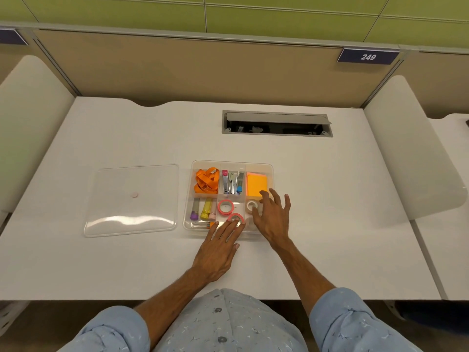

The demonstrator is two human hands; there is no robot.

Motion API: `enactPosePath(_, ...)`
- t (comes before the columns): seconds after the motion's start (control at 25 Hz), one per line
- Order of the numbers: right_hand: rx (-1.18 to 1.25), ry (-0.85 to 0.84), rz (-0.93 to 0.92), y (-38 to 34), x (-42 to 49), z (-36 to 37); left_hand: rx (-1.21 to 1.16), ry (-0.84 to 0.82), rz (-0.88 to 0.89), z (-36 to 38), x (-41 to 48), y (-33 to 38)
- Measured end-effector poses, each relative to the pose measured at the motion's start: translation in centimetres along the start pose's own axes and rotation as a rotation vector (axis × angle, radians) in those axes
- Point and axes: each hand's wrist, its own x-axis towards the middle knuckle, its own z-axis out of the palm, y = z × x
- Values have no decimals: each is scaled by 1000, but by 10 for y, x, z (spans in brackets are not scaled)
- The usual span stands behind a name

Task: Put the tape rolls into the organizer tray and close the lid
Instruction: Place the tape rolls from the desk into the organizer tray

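A clear organizer tray [193, 166] sits mid-desk. Its front middle compartment holds two pink-rimmed tape rolls, one further back [225, 206] and one nearer [236, 218]. A beige tape roll [251, 205] lies in the front right compartment. My left hand [220, 246] rests flat at the tray's front edge, fingertips touching the nearer pink roll. My right hand [272, 217] hovers with fingers spread over the front right compartment, beside the beige roll. The clear lid [132, 199] lies flat on the desk left of the tray, apart from it.
The tray also holds orange lanyards [206, 180], staplers [232, 181], orange sticky notes [256, 184] and glue tubes [200, 212]. An open cable hatch [276, 123] lies behind the tray. White side panels [416, 148] flank the desk.
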Motion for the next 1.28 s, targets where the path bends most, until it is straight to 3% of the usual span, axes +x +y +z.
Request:
enactPosePath(0.16, 25, 99, -64, 19, -4, -6, 3, -1, -2, 2, 0, 0)
enactPosePath(0.48, -109, -108, -208, 43, -7, -16, 15, -3, -3, 2, 0, 0)
enactPosePath(1.28, -166, -185, -364, 22, -16, -10, 41, -38, -13, -1, -1, 1)
